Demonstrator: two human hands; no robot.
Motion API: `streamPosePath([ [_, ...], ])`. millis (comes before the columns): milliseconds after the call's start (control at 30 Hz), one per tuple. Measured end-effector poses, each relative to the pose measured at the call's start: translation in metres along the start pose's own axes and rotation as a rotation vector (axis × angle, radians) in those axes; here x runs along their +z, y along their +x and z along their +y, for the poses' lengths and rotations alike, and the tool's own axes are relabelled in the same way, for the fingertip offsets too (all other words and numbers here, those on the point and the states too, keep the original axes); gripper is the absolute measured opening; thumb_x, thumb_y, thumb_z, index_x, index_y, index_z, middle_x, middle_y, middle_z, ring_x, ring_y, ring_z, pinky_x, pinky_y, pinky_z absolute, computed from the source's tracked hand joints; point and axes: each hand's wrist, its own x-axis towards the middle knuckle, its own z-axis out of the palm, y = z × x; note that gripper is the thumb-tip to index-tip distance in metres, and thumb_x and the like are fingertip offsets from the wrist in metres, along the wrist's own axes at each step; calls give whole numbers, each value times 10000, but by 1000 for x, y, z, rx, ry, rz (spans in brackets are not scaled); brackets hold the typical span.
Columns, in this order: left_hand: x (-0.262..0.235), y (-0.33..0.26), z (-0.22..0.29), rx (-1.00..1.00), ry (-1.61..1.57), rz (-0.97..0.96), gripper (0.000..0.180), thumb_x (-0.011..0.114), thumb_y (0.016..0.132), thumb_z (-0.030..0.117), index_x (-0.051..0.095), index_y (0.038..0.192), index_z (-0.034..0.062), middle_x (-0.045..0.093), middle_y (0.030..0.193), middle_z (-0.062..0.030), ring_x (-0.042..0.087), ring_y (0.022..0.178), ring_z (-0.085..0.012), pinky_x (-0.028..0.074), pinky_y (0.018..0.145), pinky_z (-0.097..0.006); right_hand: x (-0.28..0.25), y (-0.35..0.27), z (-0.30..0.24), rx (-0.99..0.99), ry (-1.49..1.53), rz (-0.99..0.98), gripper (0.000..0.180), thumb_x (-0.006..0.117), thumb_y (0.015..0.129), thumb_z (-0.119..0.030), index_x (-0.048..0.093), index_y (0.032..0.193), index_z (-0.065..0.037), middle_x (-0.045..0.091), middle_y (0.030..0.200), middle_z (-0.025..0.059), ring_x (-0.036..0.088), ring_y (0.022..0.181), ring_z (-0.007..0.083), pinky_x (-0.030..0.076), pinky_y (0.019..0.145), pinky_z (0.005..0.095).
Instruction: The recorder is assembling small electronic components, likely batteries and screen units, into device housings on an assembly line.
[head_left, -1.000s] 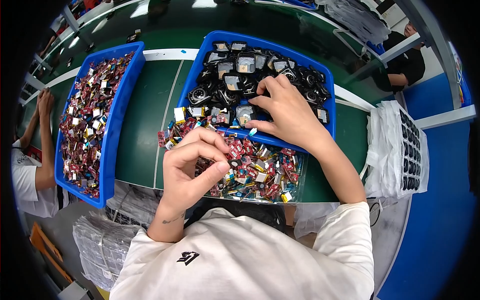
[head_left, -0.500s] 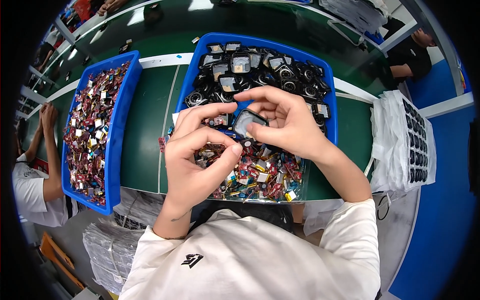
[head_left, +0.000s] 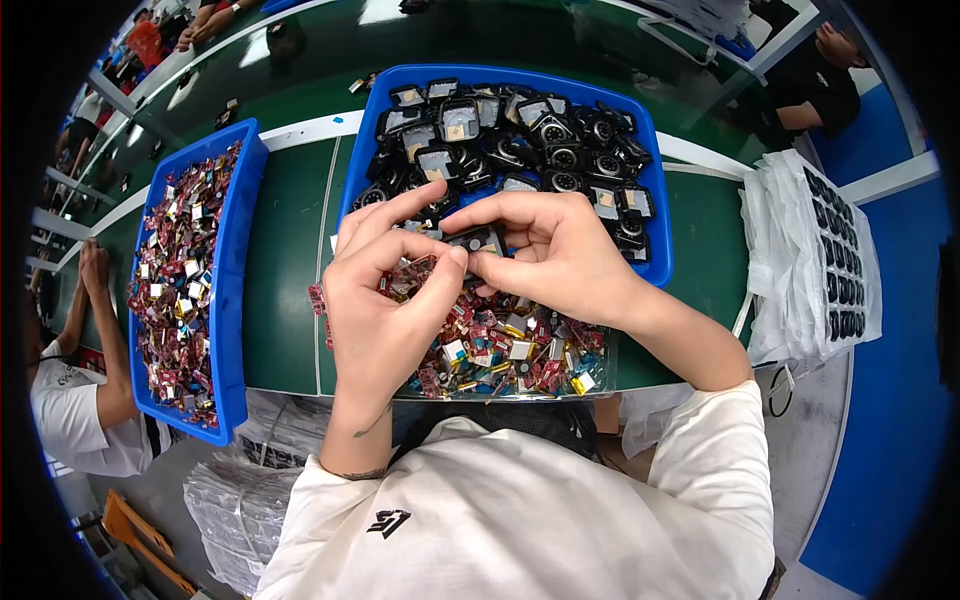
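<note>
Above the near part of the table I hold a small black smartwatch case (head_left: 482, 240) between my hands. My right hand (head_left: 575, 250) pinches its right side between thumb and fingers. At the case's left edge, my left hand (head_left: 380, 285) has its thumb and index finger closed; its other fingers are raised. Whether a small part is also between them is hidden. Under my hands lies a heap of small red circuit boards (head_left: 490, 345) with silver and yellow battery cells. Just beyond stands a blue bin (head_left: 655, 225) of black watch cases (head_left: 510, 150).
A long blue tray (head_left: 232, 290) full of red boards stands on the left. Stacked white trays (head_left: 790, 260) holding black parts are at the right. A green conveyor (head_left: 480, 45) runs behind a white rail. Another person's forearms (head_left: 105, 310) show at far left.
The watch case has tilted and shifted slightly left and toward the left fingers. My left thumb and index finger have risen to its edge, where before they were apart from it.
</note>
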Motion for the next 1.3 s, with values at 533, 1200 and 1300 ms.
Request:
streamPosePath([
  [533,6,0,-3,-114,-69,79,39,697,695,54,698,731,38,686,1050,-124,567,1029,-250,401,931,-365,3,-3,8,-63,-141,42,263,568,864,-36,626,1111,33,684,868,113,622,732,70,505,598,216],
  [1200,2,-10,9,45,139,149,138,753,680,35,722,814,33,694,949,-95,591,899,-208,449,792,-310,-3,-3,6,-146,-157,188,199,584,845,-22,669,1017,33,661,767,41,555,636,24,446,537,190],
  [1300,-1,-14,9,-54,48,126,119,755,689,29,718,802,27,678,839,-68,600,794,-182,447,722,-289,-5,-3,1,-92,-61,185,186,649,812,-23,666,988,37,644,782,15,550,658,14,438,549,171],
])
